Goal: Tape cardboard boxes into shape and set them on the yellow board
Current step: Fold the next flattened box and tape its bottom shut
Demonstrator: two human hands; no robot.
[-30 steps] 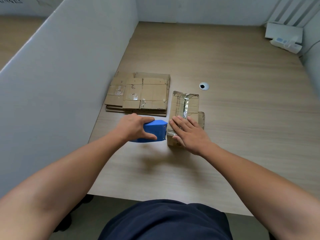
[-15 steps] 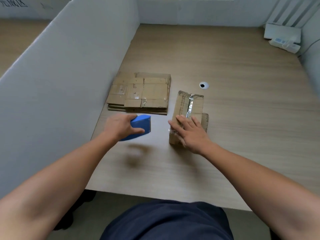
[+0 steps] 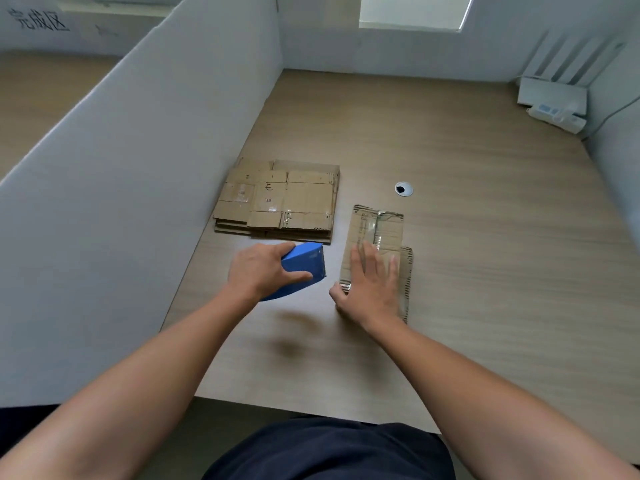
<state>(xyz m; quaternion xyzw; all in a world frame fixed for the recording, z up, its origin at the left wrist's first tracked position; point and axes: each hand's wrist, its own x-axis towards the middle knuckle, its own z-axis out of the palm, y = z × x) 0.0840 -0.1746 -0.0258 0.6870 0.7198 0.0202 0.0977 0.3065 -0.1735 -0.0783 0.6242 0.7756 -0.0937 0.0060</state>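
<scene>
Dispenser [image 3: 305, 267] pulled away in gripping left hand [image 3: 258, 271]; right hand [image 3: 369, 289] flat on one box [image 3: 379, 226].

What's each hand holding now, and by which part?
Left hand grips the blue tape dispenser by its rear body. Right hand holds nothing; it rests flat on the near end of the cardboard box.
</scene>
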